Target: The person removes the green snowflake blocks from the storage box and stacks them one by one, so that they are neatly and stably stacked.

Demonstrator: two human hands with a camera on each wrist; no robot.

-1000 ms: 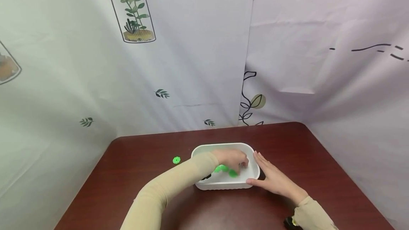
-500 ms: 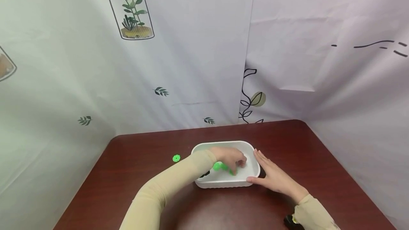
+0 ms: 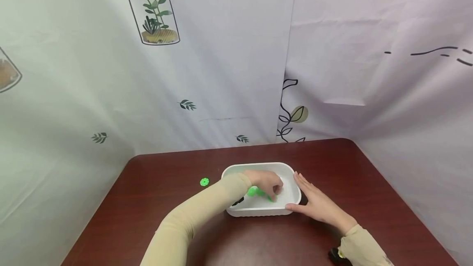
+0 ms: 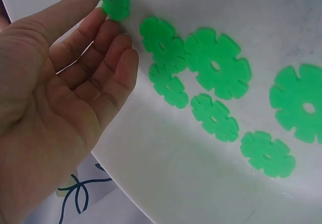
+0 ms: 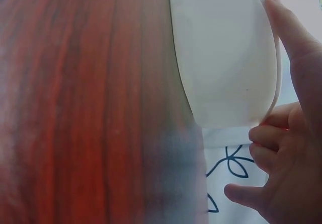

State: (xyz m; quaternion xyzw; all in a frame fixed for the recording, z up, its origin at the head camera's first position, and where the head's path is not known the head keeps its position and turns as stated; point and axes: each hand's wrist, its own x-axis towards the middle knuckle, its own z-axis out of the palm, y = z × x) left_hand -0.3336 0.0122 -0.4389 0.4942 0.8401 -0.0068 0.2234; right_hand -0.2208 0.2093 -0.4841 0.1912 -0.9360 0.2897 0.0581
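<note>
Inside a white plastic bin [image 3: 258, 212], my left hand [image 3: 267, 182] pinches a green flower-shaped notched disc [image 4: 115, 1] between thumb and forefinger; the other fingers are curled behind. Several more such discs, one of them a larger-looking disc [image 4: 217, 63], lie on the bin floor beside those fingers. At the bin's right end, my right hand [image 3: 319, 206] rests spread along the rim, the thumb at the near corner and the fingers towards the far one. The right wrist view shows its thumb [image 5: 289, 25] against the rim of the bin's outer wall [image 5: 221, 58].
On the dark red-brown table [image 3: 236, 241], another green notched disc [image 3: 204, 182] lies left of the bin. A black band [image 3: 336, 255] sits at the right sleeve, and a patterned white cloth [image 3: 229, 73] hangs behind the table.
The left fingers have moved slightly inside the bin and come together on a green disc, which now shows tilted at the fingertips. The right hand has stayed on the rim.
</note>
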